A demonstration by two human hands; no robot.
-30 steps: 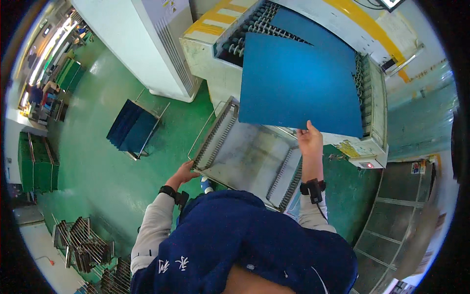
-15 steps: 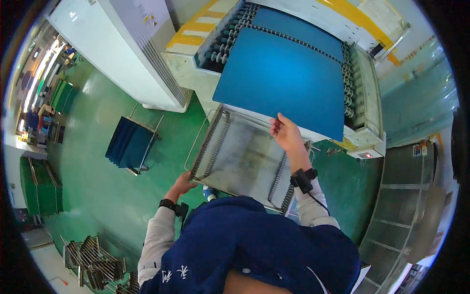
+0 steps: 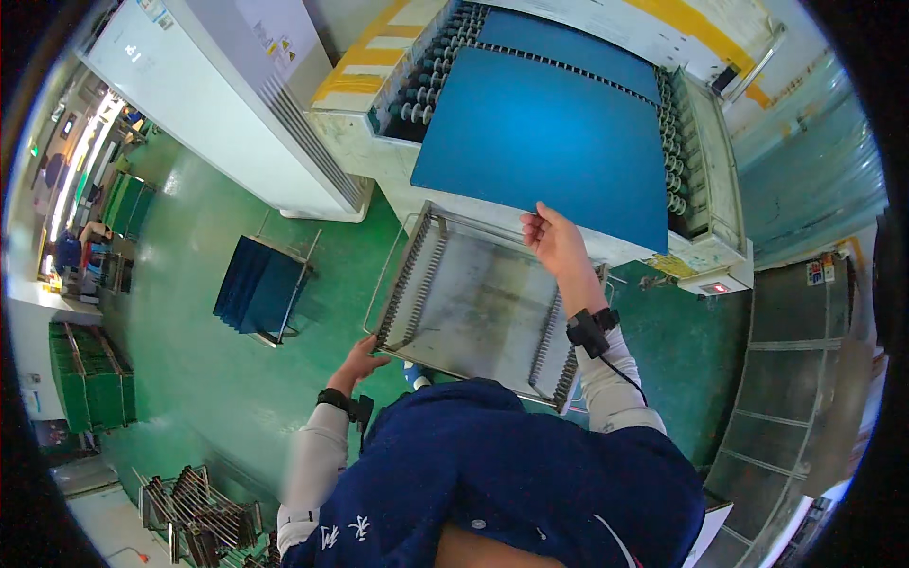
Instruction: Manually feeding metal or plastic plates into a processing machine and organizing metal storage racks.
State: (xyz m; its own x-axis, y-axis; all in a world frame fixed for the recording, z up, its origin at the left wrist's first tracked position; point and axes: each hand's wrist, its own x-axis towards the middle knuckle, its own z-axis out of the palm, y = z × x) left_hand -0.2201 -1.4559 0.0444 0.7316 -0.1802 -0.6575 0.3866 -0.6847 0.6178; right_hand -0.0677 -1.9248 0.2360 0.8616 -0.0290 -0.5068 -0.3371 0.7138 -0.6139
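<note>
A blue panel (image 3: 540, 142) lies on the rollers of a conveyor machine, its near edge sticking out toward me. In front of and below it is a tilted metal rack (image 3: 483, 303) with toothed, spring-like side rails. My left hand (image 3: 358, 363) grips the rack's near left corner, the thumb stretched along the frame. Above the rack's far side, my right hand (image 3: 559, 248) is held with its fingers curled in, the tips right by the panel's near edge. Whether they touch the panel I cannot tell. Nothing shows between those fingers.
Behind the first panel, a second blue panel (image 3: 568, 59) rests on the rollers (image 3: 417, 112). To the left stand a tall white cabinet (image 3: 218, 104) and a rack of dark blue panels (image 3: 258, 289). Piled metal racks (image 3: 199, 511) lie lower left; a grey shelf-like frame (image 3: 781, 379) is at right.
The whole view has shifted slightly. My right hand has moved a little farther up toward the panel's edge, fingers still curled. My left hand stays at the rack's corner.
</note>
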